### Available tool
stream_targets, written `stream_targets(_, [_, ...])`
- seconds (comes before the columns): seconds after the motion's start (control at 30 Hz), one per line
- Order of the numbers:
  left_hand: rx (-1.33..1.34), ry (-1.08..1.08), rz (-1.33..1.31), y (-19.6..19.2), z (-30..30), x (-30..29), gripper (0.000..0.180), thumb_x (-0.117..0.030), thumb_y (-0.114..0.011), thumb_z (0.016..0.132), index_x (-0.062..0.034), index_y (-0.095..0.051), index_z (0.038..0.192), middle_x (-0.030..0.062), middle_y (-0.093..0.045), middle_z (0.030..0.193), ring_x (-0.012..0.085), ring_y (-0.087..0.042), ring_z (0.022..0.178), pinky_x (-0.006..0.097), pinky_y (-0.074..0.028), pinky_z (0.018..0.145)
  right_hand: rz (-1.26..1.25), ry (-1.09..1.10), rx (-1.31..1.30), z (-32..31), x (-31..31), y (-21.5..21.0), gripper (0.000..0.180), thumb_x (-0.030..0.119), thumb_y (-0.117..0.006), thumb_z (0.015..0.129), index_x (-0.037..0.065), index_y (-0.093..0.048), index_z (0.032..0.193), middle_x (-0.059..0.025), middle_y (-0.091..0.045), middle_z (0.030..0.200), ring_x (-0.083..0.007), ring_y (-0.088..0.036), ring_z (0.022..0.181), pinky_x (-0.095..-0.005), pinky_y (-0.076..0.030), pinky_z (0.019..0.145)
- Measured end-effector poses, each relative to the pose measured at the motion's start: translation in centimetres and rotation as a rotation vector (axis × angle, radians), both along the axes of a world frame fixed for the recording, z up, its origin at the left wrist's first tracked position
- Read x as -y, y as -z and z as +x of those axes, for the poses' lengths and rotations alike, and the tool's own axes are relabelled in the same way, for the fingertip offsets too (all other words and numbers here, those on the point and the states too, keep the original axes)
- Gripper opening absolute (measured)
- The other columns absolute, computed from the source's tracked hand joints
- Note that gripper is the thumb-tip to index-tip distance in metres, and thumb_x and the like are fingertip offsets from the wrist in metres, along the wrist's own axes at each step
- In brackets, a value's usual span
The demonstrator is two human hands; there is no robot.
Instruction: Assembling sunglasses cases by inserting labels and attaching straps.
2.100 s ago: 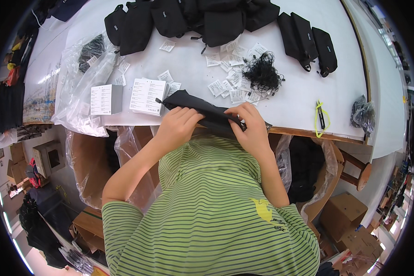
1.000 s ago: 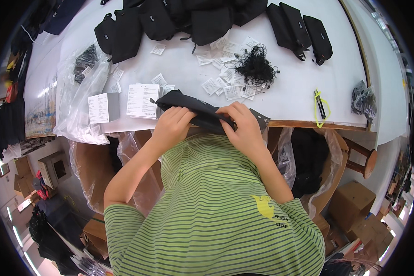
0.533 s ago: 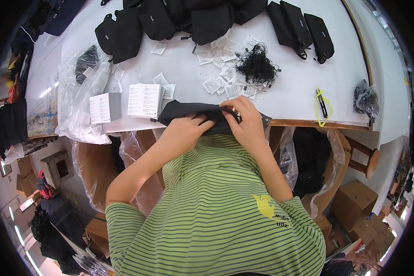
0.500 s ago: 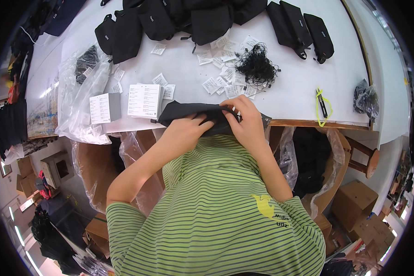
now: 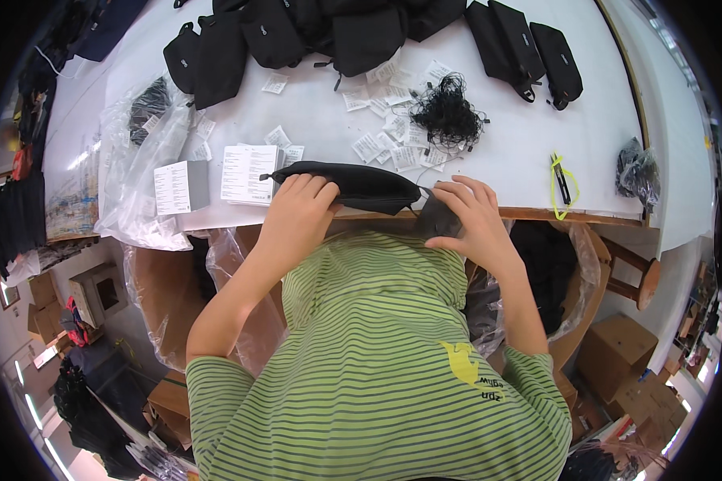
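Observation:
A black fabric pouch (image 5: 369,183) lies across the table's near edge, close to my body, its long mouth gaping. My left hand (image 5: 303,212) grips the pouch by its left part, fingers over the rim. Beyond those fingers a small zip pull sticks out at the pouch's left end. At the other end, my right hand (image 5: 475,216) has its fingers curled round a dark grey, thin piece (image 5: 433,218). Whether this piece is joined to the pouch I cannot tell.
Two stacks of white printed cards (image 5: 246,172) stand to the left, beside a clear plastic bag (image 5: 140,176). Ahead are small white labels (image 5: 397,120), a tangle of black cords (image 5: 448,116) and several black pouches (image 5: 369,40). Yellow-corded snips (image 5: 564,184) lie right.
My right hand has left the pouch's middle and moved right, now with the dark grey piece. My left hand has shifted left along the rim. The pouch's mouth shows wider.

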State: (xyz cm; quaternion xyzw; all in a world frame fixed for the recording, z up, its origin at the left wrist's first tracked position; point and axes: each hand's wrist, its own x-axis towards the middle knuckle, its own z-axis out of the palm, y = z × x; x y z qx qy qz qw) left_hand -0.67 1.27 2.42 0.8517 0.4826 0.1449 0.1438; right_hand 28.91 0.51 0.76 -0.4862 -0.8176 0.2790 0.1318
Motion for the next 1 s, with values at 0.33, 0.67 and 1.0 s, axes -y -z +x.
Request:
stream_targets(0.33, [0.025,-0.026,-0.058,0.3,-0.8,0.3,0.018,-0.009,-0.067,0.076,-0.0027,-0.056,0.089,0.01,-0.055,0.087,0.029,-0.052,0.086,0.038,-0.041,0.078,0.185,-0.196,0.114,1.8,-1.1,0.4,0.055,0.04,-0.078,0.058,0.015,-0.063,0.104,-0.001,-0.05,0.129,-0.0267,-0.039,0.126,-0.0447,-0.028,0.105])
stream_targets(0.67, [0.074,-0.065,-0.031,0.4,-0.2,0.2,0.02,-0.01,-0.068,0.076,-0.0028,-0.057,0.091,0.0087,-0.056,0.085,0.0276,-0.053,0.085,0.037,-0.04,0.077,-0.066,0.25,-0.496,1.0,-4.6,2.8,0.032,0.024,-0.081,0.068,0.003,-0.059,0.081,-0.0042,-0.059,0.077,-0.0167,-0.053,0.072,-0.0293,-0.042,0.068])
stream_targets(1.0, [0.168,-0.143,0.027,1.1,0.0,-0.2,0.019,-0.01,-0.067,0.078,-0.0044,-0.057,0.093,0.0069,-0.058,0.082,0.0251,-0.055,0.083,0.036,-0.041,0.077,-0.693,0.208,-0.56,6.2,-6.1,-0.4,0.041,0.027,-0.07,0.079,0.009,-0.046,0.107,0.0055,-0.032,0.068,-0.0055,-0.029,0.061,-0.022,-0.024,0.054])
